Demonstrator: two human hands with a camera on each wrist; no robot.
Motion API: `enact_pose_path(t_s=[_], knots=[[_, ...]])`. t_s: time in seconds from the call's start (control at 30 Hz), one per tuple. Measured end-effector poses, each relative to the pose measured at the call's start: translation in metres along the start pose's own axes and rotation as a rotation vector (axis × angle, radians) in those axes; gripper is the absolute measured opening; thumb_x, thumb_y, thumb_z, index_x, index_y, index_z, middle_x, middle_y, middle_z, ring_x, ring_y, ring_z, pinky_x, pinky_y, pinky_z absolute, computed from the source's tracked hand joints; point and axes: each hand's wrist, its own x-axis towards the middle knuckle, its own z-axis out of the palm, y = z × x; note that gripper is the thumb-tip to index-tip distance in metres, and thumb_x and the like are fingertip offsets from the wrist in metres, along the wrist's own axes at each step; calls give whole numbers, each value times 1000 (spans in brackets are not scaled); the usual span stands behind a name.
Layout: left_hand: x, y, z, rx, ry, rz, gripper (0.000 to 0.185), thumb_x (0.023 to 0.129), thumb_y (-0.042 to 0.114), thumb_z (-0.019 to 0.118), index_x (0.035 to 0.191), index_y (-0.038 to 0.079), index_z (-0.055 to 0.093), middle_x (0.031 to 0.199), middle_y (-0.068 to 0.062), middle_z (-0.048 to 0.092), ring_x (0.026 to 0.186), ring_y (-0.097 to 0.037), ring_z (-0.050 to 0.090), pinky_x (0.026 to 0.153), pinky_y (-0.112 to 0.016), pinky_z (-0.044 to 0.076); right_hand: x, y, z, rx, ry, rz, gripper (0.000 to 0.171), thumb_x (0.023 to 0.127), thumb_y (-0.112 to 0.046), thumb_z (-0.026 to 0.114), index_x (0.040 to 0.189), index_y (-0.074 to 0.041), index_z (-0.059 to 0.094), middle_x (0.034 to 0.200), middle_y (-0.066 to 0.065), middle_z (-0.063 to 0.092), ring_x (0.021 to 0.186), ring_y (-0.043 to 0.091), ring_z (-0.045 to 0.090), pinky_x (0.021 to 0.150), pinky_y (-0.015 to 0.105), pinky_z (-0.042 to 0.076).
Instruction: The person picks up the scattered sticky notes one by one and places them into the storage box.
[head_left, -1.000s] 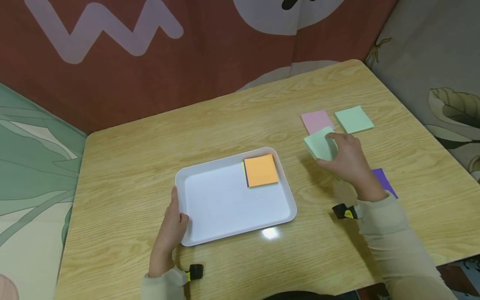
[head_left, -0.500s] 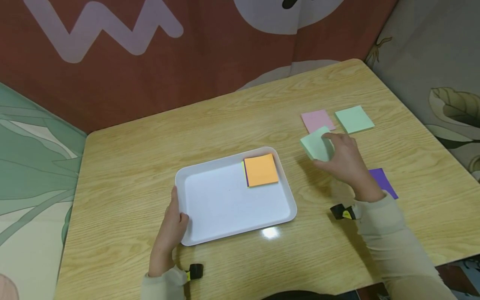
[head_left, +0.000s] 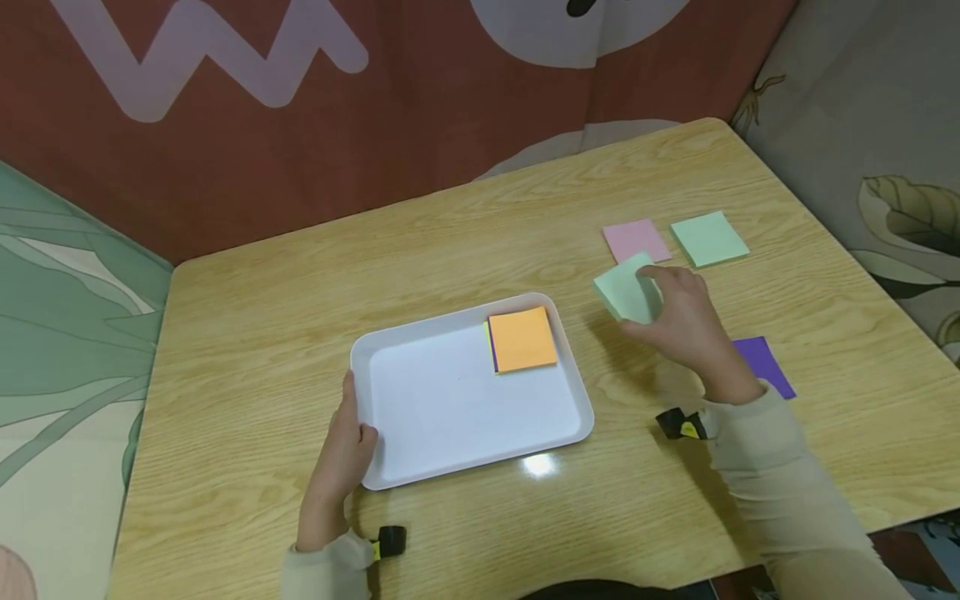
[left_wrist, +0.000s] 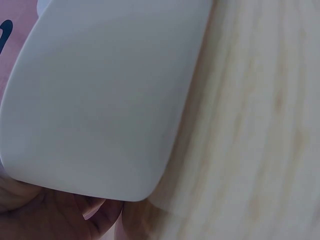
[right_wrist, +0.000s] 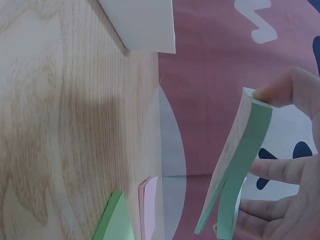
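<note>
My right hand (head_left: 686,321) pinches a pale green sticky note pad (head_left: 630,292) between thumb and fingers, raised over the table right of the tray. In the right wrist view the held pad (right_wrist: 247,145) bends slightly, its sheets parting at the lower end. At the left, my left hand (head_left: 345,446) grips the short side of a white tray (head_left: 435,417), thumb over the rim. An orange sticky note pad (head_left: 522,339) lies in the tray's far right corner, with purple and yellow edges showing beneath it.
A pink pad (head_left: 636,239) and another pale green pad (head_left: 708,238) lie at the table's back right. Beside the right forearm is a purple pad (head_left: 765,367), partly hidden. The right wrist view shows a green pad (right_wrist: 117,220) on the wooden table. Curtains stand behind.
My right hand has drifted a little to the left with the pale green pad. The left hand and the tray stay where they were.
</note>
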Motion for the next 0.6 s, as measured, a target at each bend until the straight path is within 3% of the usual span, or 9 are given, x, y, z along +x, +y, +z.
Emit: enact_pose_path(t_s=[0.6], knots=[[0, 2, 1, -20, 12, -7, 74, 78, -7, 32, 136, 4, -13, 141, -18, -2, 127, -26, 3, 100, -44, 10, -1, -4, 5, 15, 15, -59, 63, 64, -16, 69, 117, 8, 44, 119, 31, 36, 107, 45, 29, 77, 56, 31]])
